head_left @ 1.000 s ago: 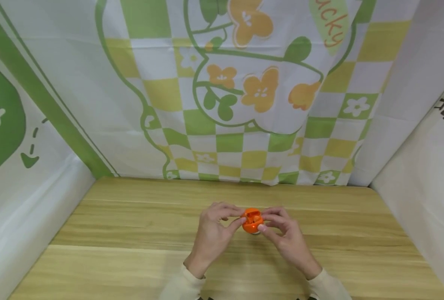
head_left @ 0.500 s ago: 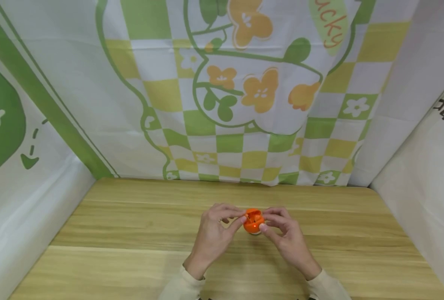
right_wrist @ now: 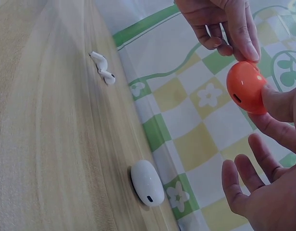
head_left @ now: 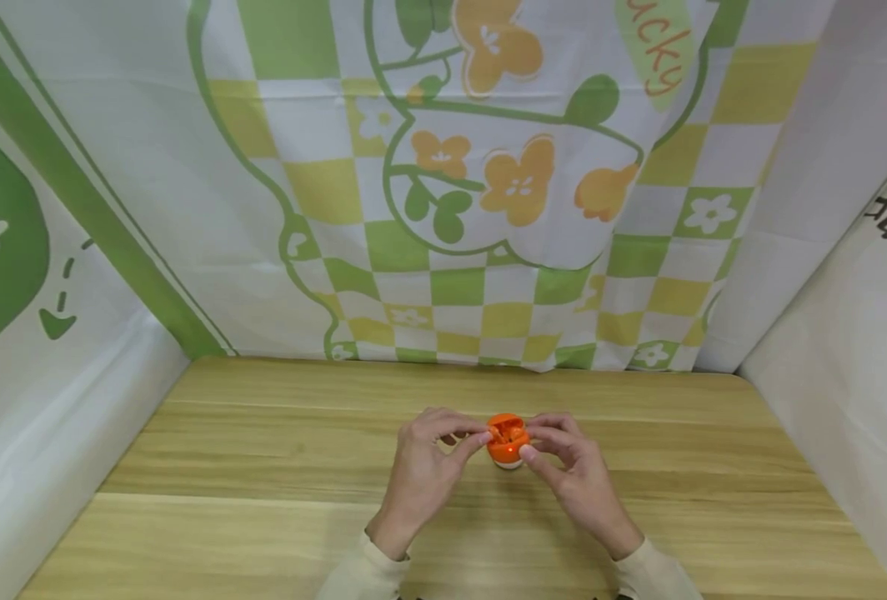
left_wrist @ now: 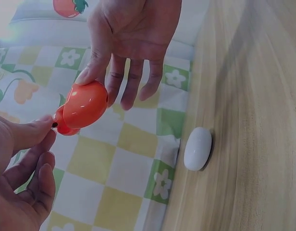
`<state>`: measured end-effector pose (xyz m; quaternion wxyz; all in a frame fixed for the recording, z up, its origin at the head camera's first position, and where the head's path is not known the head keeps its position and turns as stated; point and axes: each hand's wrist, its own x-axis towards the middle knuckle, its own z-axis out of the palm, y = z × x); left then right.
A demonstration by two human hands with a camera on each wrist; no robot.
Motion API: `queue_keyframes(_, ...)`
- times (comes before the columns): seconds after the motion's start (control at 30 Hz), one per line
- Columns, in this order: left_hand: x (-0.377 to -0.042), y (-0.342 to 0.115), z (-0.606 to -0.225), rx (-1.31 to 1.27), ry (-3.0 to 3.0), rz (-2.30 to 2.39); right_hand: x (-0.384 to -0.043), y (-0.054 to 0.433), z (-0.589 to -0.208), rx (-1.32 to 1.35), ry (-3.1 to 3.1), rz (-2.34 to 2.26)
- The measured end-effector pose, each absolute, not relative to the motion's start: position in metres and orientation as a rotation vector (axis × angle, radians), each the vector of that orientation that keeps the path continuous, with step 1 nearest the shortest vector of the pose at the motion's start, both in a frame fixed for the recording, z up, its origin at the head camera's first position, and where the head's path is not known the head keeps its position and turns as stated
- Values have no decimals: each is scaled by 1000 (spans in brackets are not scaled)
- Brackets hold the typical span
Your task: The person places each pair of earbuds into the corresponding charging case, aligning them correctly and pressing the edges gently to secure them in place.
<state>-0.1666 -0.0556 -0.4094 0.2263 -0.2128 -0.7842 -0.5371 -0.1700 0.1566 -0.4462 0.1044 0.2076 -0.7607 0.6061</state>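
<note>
Head view, from the left: we see a green arrow (head_left: 57,323) printed on the pale side cloth (head_left: 143,400), then the person's left hand (head_left: 424,467) raised over the wooden worktop (head_left: 248,458). Its grip is narrow, thumb and finger pinching a small orange earbud (left_wrist: 57,115) with a dark spot. That earbud is at the left edge of the orange earbud case (head_left: 507,452), though we cannot tell whether it sits in a slot. The case is held up off the worktop between both hands, its lid (head_left: 505,417) raised. On its right, the right hand (head_left: 582,475) holds the case between thumb and fingers. Behind them hangs a green-and-yellow checked cloth (head_left: 458,287). In the right wrist view, we find two white earbuds (right_wrist: 98,62) lying close together on the worktop, then a closed white earbud case (right_wrist: 148,183), apart from the orange one.
</note>
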Motion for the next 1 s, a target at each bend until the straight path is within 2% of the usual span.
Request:
queue_keyframes(0.37, -165, -55, -408, -636, -2188, -1486, -170, 157, -447, 612, -2247, 1806)
queue_keyframes(0.83, -171, -60, -413, -406, -2354, -1646, -170, 157, -445, 627, -2252, 1821)
queue_keyframes(1.0, -175, -64, -417, -447, -2492, -1771, -170, 157, -445, 655, -2276, 1813)
